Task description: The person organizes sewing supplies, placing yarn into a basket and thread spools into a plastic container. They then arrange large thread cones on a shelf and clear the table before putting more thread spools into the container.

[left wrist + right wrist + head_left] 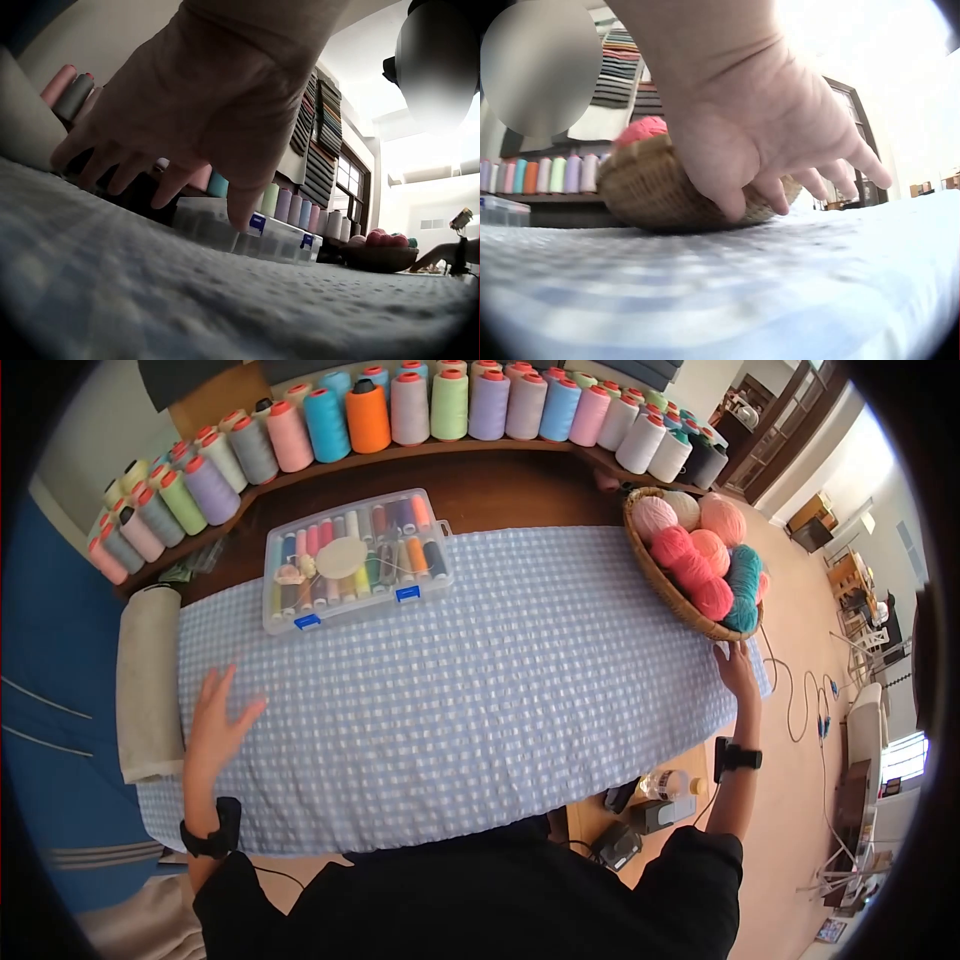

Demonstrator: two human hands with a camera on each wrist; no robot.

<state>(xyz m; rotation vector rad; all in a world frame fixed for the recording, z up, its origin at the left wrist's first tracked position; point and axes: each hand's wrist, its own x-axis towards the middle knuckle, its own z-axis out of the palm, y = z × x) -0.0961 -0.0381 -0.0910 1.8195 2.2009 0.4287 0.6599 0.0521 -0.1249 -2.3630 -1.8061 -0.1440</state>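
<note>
Fingers (868,165) extended, released (palms down): left hand (212,728) over cloth (480,700), right hand (738,675) beside basket (646,186).

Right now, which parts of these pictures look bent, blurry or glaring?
Head view: black corners, scenery bending toward the edges, left hand slightly smeared; left wrist: near cloth blurred, that hand dim; right wrist: glare whitening the upper right, beyond the right hand.

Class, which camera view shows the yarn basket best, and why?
The head view: the basket and its yarn show from above. The left wrist view shows it small; the right wrist view shows its woven side close up, partly behind the right hand.
</note>
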